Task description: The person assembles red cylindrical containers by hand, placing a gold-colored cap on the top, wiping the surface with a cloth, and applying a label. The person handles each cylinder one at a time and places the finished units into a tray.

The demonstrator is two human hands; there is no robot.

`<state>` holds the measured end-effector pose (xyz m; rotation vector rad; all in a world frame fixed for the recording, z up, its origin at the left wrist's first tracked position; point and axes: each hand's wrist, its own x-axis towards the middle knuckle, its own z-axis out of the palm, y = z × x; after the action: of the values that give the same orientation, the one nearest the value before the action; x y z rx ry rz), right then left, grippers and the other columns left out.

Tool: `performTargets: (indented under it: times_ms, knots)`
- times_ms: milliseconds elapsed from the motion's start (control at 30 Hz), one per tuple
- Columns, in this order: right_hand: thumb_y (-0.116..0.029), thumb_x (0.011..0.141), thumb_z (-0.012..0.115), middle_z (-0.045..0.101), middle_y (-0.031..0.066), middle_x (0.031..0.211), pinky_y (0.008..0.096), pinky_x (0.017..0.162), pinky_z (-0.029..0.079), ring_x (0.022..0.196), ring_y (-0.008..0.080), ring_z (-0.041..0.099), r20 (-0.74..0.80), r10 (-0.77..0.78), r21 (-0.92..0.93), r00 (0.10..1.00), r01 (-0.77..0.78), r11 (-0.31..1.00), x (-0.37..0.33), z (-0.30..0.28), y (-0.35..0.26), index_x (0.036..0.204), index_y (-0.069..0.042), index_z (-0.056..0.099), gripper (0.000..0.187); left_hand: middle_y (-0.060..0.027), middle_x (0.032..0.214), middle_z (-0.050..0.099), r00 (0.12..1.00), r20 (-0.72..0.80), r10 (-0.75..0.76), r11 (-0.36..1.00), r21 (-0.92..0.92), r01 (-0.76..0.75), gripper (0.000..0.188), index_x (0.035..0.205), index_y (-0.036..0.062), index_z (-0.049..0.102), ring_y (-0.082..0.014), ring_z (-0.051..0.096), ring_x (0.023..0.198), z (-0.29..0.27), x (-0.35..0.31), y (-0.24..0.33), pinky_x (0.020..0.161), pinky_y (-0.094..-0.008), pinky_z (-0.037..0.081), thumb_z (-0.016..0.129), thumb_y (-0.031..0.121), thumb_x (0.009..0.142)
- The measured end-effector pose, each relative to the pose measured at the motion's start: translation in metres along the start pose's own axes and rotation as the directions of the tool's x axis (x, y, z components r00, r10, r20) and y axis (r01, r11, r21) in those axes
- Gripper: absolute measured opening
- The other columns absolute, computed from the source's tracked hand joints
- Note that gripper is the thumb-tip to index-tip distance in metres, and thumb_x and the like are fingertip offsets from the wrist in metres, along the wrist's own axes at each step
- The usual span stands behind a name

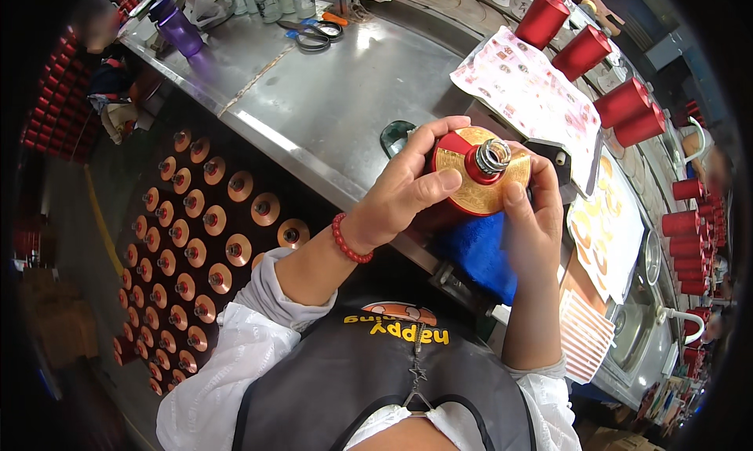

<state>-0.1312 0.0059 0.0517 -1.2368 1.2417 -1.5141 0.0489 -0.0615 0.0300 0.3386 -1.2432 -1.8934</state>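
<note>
I hold a red bottle (471,180) with a gold patterned top and a bare silver threaded neck, its mouth facing up toward me, above the edge of a steel table (337,98). My left hand (400,192) wraps its left side, thumb on the gold face. My right hand (533,216) grips its right side, thumb at the gold rim. A blue cloth (474,255) lies under the bottle. I wear a red bead bracelet (345,243) on my left wrist.
Several like red-and-gold bottles (196,239) stand packed in a crate at my lower left. Sticker sheets (533,98) lie on the table to the right. Red cylinders (584,51) line the far right edge. Scissors (314,35) and a purple bottle (176,26) sit at the back.
</note>
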Motion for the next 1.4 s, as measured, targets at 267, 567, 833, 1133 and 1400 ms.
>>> performTargets:
  times_ms: [267, 567, 833, 1133, 1400]
  knots:
    - [-0.023, 0.096, 0.067, 0.060, 0.0090, 0.123, 0.0332, 0.107, 0.037, 0.119, 0.0172, 0.052, -0.004, -0.002, -0.051, 1.000, 0.001, 0.999, -0.003, 0.002, -0.003, 0.128, 0.000, 0.054, 0.042, -0.0142, 0.143, 0.048, 1.000, -0.007, -0.012, 1.000, 0.023, 0.012, 0.067, 0.151, -0.0007, 0.029, -0.0209, 0.047, 0.134, 0.004, -0.002, 0.005, 0.114, -0.0364, 0.035, 0.057, 0.023, 0.095]
    - [-0.026, 0.093, 0.071, 0.058, 0.0099, 0.125, 0.0330, 0.107, 0.037, 0.119, 0.0172, 0.051, 0.026, -0.003, -0.069, 1.000, 0.005, 0.998, -0.007, 0.000, -0.006, 0.130, 0.000, 0.051, 0.049, -0.0148, 0.142, 0.048, 1.000, -0.005, 0.007, 0.994, 0.108, -0.007, 0.072, 0.151, -0.0016, 0.027, -0.0210, 0.048, 0.133, 0.008, -0.005, 0.005, 0.113, -0.0363, 0.036, 0.059, 0.024, 0.093]
    - [-0.023, 0.089, 0.075, 0.057, 0.0066, 0.118, 0.0309, 0.104, 0.037, 0.115, 0.0148, 0.050, 0.001, 0.114, 0.069, 0.993, -0.114, 0.991, -0.009, 0.008, -0.014, 0.123, -0.002, 0.052, 0.046, -0.0130, 0.134, 0.052, 0.990, -0.054, -0.131, 0.983, -0.133, 0.123, 0.064, 0.144, -0.0019, 0.034, -0.0173, 0.054, 0.122, 0.010, -0.002, 0.016, 0.107, -0.0323, 0.042, 0.064, 0.013, 0.089]
    - [-0.019, 0.089, 0.071, 0.057, 0.0066, 0.116, 0.0317, 0.104, 0.036, 0.110, 0.0146, 0.049, -0.051, 0.079, 0.012, 0.996, -0.079, 0.997, -0.012, 0.012, -0.009, 0.123, -0.002, 0.050, 0.043, -0.0101, 0.122, 0.057, 0.935, 0.092, -0.344, 0.872, -0.338, 0.354, 0.055, 0.131, 0.0023, 0.044, -0.0174, 0.059, 0.113, -0.014, 0.018, 0.026, 0.102, -0.0315, 0.047, 0.065, 0.005, 0.081]
    - [-0.019, 0.090, 0.070, 0.056, 0.0062, 0.116, 0.0311, 0.104, 0.035, 0.112, 0.0144, 0.048, -0.083, 0.075, 0.003, 0.994, -0.075, 0.997, -0.016, 0.015, -0.005, 0.125, -0.001, 0.050, 0.044, -0.0153, 0.131, 0.055, 0.930, 0.075, -0.360, 0.866, -0.342, 0.363, 0.051, 0.135, -0.0004, 0.043, -0.0221, 0.051, 0.127, -0.025, 0.027, 0.016, 0.110, -0.0387, 0.039, 0.061, 0.011, 0.089]
